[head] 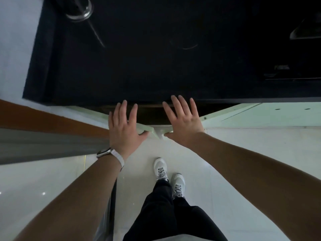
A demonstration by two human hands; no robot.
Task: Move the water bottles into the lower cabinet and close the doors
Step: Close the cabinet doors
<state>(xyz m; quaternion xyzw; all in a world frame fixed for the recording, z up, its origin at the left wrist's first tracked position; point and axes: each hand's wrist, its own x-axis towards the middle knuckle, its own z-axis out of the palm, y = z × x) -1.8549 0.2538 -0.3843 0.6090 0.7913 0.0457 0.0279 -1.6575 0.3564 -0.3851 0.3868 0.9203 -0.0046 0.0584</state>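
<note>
I look straight down over a black countertop (156, 58). Below its front edge two pale green cabinet doors stand partly open, their free edges nearly meeting. My left hand (124, 129) lies flat with spread fingers on the left door (97, 113), thumb under its edge. My right hand (184, 124) lies flat on the right door (218, 115) the same way. Between the doors a dark gap (149, 113) shows the cabinet inside. No water bottle is visible; the inside is too dark to tell.
A glass object (79, 9) stands at the counter's back left, and a dark appliance (304, 32) at the right. A brown and grey edge (43, 131) runs along the left. My feet in white sneakers (168, 174) stand on pale floor tiles.
</note>
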